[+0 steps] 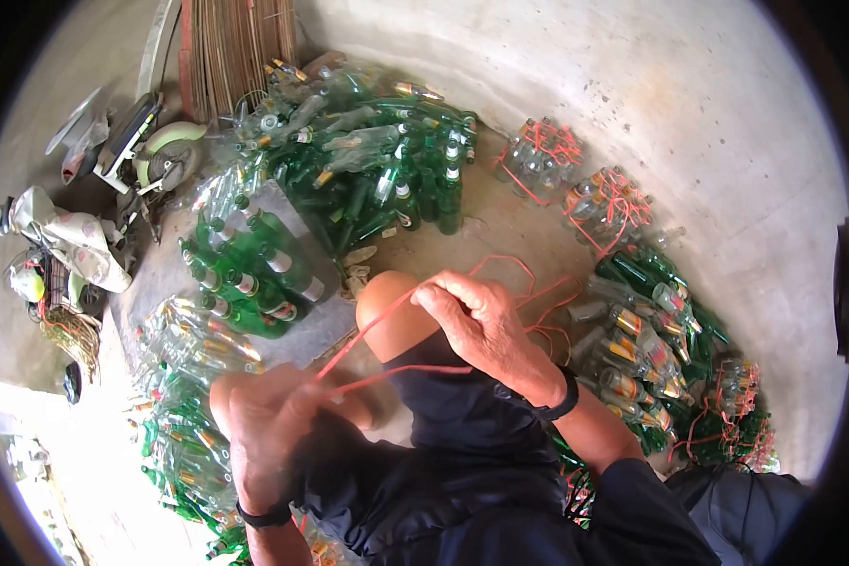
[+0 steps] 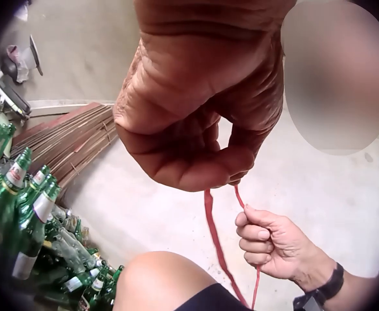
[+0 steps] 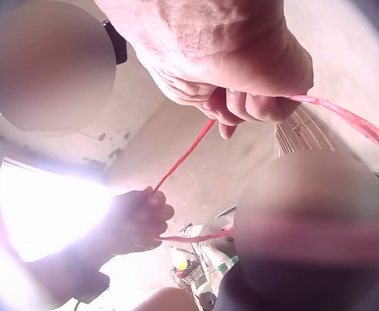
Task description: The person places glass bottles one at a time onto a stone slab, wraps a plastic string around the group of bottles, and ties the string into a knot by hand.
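Observation:
A red plastic string (image 1: 373,325) runs between the two hands above the person's knees. The left hand (image 1: 272,424), blurred in the head view, pinches it with curled fingers; in the left wrist view two strands of string (image 2: 215,236) leave the fingertips of the left hand (image 2: 199,110). The right hand (image 1: 486,325) grips the string at the right knee, fingers curled round it, and in the right wrist view string (image 3: 186,157) comes out on both sides of the right hand (image 3: 222,58). Loose string (image 1: 509,259) trails beyond the right hand.
Upright green bottles (image 1: 255,274) stand on a grey sheet (image 1: 335,316) at the left. Piled bottles (image 1: 349,141) lie ahead, more bottles (image 1: 632,349) at the right. Bundles tied with red string (image 1: 547,151) stand along the wall. Scooters (image 1: 66,236) are at the far left.

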The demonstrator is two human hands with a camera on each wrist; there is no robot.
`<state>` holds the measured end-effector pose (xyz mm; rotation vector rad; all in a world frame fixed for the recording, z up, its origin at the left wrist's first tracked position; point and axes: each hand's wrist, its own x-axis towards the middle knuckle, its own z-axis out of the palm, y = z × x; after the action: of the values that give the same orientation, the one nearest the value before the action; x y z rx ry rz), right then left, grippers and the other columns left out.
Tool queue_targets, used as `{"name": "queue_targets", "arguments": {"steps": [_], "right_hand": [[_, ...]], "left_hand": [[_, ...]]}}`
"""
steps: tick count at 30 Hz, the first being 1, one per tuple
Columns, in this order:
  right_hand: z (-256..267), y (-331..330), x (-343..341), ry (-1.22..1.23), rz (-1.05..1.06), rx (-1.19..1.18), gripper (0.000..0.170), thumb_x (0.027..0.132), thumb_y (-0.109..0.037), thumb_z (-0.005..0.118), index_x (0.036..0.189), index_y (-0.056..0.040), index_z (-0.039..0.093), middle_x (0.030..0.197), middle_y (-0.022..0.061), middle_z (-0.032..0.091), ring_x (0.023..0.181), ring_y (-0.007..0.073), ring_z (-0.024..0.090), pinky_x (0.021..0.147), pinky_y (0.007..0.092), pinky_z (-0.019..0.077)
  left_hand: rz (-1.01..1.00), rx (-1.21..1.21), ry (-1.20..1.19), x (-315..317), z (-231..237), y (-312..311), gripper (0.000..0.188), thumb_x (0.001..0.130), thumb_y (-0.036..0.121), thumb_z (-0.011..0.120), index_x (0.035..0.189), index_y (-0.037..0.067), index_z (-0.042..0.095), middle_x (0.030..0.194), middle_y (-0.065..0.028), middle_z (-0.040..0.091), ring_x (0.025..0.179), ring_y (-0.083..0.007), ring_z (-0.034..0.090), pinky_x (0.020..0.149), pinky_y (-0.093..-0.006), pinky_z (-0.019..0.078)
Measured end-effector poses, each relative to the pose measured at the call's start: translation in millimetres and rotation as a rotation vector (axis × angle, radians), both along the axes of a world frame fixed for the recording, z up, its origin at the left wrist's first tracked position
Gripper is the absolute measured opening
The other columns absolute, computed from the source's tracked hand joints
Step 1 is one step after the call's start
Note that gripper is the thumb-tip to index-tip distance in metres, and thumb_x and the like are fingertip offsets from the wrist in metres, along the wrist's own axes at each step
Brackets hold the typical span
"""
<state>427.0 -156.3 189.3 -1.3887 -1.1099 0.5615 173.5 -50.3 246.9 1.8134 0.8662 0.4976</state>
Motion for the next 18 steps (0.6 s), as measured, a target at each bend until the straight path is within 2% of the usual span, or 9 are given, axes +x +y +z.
{"name": "queue_targets", "arguments": {"steps": [3,5,6,8,11,12,14,15,18], "right_hand": [[-4,15,9,-0.131,-0.028,-0.001,0.022,0.106,-0.016,0.062,0.097,0.0014,0.071,0.065,0.0016,0.05,0.06,0.0066,0.044,0.054,0.028,0.0375],[-6,25,12,-0.212,-0.046,-0.064,0.022,0.104,-0.02,0.064,0.094,-0.0007,0.067,0.068,0.014,0.053,0.059,0.0205,0.049,0.056,0.034,0.043],[-8,29,12,-0.214,-0.046,-0.063,0.022,0.104,-0.02,0.064,0.094,-0.0007,0.067,0.068,0.014,0.053,0.059,0.0205,0.049,0.056,0.034,0.043],[-12,39,9,-0.267,-0.075,-0.018,0.019,0.102,-0.02,0.065,0.095,-0.0029,0.068,0.075,0.0157,0.062,0.061,0.0304,0.058,0.057,0.0381,0.0457],[-17,55,3,-0.328,-0.091,0.038,0.019,0.101,-0.021,0.066,0.093,-0.005,0.068,0.08,0.0153,0.066,0.068,0.0356,0.064,0.06,0.0422,0.0479],[-23,61,1,-0.332,-0.092,0.036,0.019,0.101,-0.021,0.066,0.093,-0.005,0.068,0.08,0.0153,0.066,0.068,0.0356,0.064,0.06,0.0422,0.0479],[-41,69,0,-0.41,-0.101,0.047,0.016,0.099,-0.019,0.071,0.093,-0.0044,0.071,0.077,0.0125,0.066,0.063,0.0288,0.063,0.057,0.0384,0.0474],[-46,68,3,-0.547,-0.094,-0.042,0.017,0.097,-0.023,0.072,0.092,-0.0065,0.071,0.078,0.0107,0.068,0.067,0.0305,0.066,0.059,0.0396,0.0493],[-53,73,3,-0.516,-0.076,0.022,0.018,0.098,-0.025,0.071,0.091,-0.0081,0.071,0.078,0.0083,0.068,0.067,0.0309,0.066,0.059,0.0409,0.0504]], "left_hand": [[0.057,-0.051,-0.039,-18,-11,10,0.034,0.099,0.029,0.073,0.085,-0.002,0.07,0.064,-0.0002,0.059,0.054,-0.0068,0.053,0.052,-0.0235,0.0404],[0.077,0.013,-0.03,-37,-25,18,0.034,0.099,0.029,0.073,0.085,-0.002,0.07,0.064,-0.0001,0.06,0.055,-0.0066,0.053,0.052,-0.0233,0.0404],[0.093,0.074,-0.021,-37,-26,20,0.033,0.099,0.028,0.073,0.085,-0.002,0.07,0.064,-0.0001,0.06,0.055,-0.0064,0.054,0.052,-0.0232,0.0405],[0.08,-0.032,-0.07,-36,-24,23,0.033,0.1,0.029,0.073,0.087,-0.001,0.07,0.065,0.0003,0.06,0.056,-0.006,0.054,0.052,-0.023,0.0414],[0.152,-0.002,0.064,-48,-48,39,0.032,0.1,0.029,0.073,0.09,-0.001,0.071,0.067,0.0006,0.062,0.057,-0.0055,0.055,0.053,-0.0227,0.0424],[0.155,0.024,0.096,-52,-57,44,0.031,0.1,0.028,0.073,0.091,-0.001,0.071,0.068,0.0008,0.062,0.059,-0.0053,0.055,0.054,-0.0224,0.043],[0.154,0.047,0.125,-58,-71,52,0.029,0.1,0.028,0.073,0.093,-0.001,0.071,0.07,0.001,0.063,0.06,-0.005,0.056,0.055,-0.022,0.0436],[0.188,0.04,0.129,-60,-77,54,0.028,0.1,0.026,0.072,0.095,-0.001,0.071,0.071,0.0012,0.064,0.061,-0.0049,0.056,0.056,-0.0217,0.044],[0.188,0.033,0.144,-71,-90,66,0.025,0.1,0.023,0.071,0.098,-0.001,0.071,0.073,0.0016,0.065,0.063,-0.0044,0.057,0.058,-0.0211,0.0451]]}}
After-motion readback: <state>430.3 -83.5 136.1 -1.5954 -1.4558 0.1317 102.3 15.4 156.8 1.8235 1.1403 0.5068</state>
